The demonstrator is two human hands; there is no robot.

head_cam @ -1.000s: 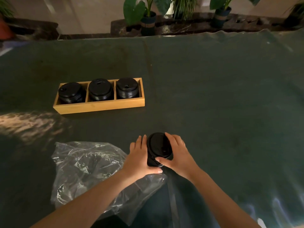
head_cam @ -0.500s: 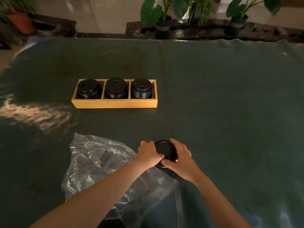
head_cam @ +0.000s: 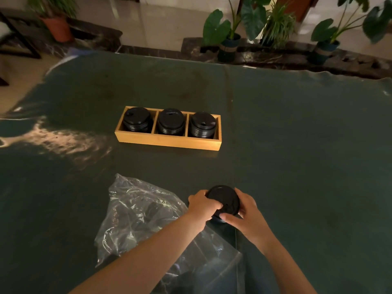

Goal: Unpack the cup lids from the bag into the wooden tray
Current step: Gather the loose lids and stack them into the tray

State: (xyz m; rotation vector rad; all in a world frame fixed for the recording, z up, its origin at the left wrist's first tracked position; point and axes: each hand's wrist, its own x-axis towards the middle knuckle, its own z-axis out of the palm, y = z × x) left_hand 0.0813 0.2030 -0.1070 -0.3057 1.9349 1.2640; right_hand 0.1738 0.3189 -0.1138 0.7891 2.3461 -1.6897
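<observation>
A short stack of black cup lids (head_cam: 225, 199) sits on the dark green table near me. My left hand (head_cam: 202, 205) grips its left side and my right hand (head_cam: 244, 212) grips its right and front. A crumpled clear plastic bag (head_cam: 144, 217) lies to the left of the stack, partly under my left forearm. Farther away stands the wooden tray (head_cam: 167, 142) with three compartments. Each compartment holds a stack of black lids: left (head_cam: 136, 118), middle (head_cam: 170, 120), right (head_cam: 202, 124).
The table is covered by a dark green glossy sheet (head_cam: 297, 155) with a bright reflection at the left. Potted plants (head_cam: 229, 32) stand on the floor beyond the far edge. A terracotta pot (head_cam: 57, 28) is at the back left.
The stack between my hands has come lower onto the table, and my fingers have closed more tightly around it. The view has shifted, so the tray appears farther right.
</observation>
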